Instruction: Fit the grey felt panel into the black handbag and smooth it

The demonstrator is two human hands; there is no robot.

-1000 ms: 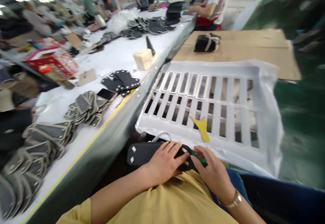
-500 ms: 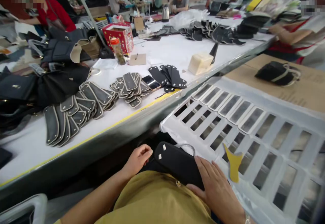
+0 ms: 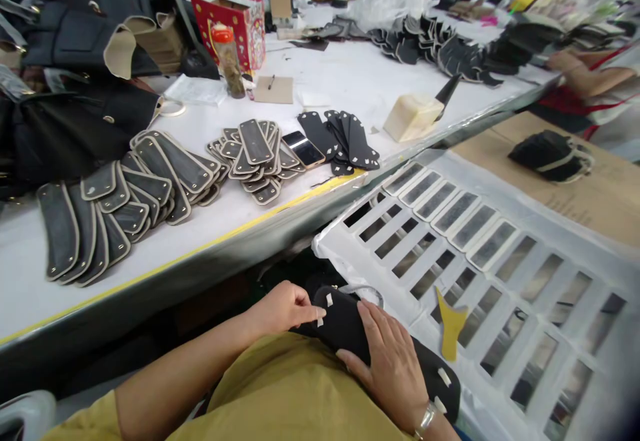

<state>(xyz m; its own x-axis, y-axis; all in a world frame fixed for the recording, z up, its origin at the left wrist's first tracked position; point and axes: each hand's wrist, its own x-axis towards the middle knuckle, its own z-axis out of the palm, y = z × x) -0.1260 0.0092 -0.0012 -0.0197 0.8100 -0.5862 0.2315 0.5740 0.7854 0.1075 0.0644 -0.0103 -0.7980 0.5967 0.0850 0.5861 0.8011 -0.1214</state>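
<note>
A long black leather piece (image 3: 350,324) with small white tabs lies across my lap. My right hand (image 3: 395,361) rests flat on its middle with fingers stretched out, pressing it down. My left hand (image 3: 283,308) is at the piece's left end, fingertips pinched by a white tab there. A yellow scraper-shaped tool (image 3: 451,324) lies on the white slatted rack (image 3: 480,268) just right of my hands.
The white worktable (image 3: 320,101) with a yellow edge holds fanned rows of grey-edged black pieces (image 3: 125,194), a phone (image 3: 306,149), black tabbed strips (image 3: 350,138), a cream block (image 3: 413,116) and a red box (image 3: 235,18). Another person's arm (image 3: 585,74) is at far right.
The view has swung left then down. My left hand left the piece, then came back to pinch at its left end. My right hand slid onto the middle of the piece.
</note>
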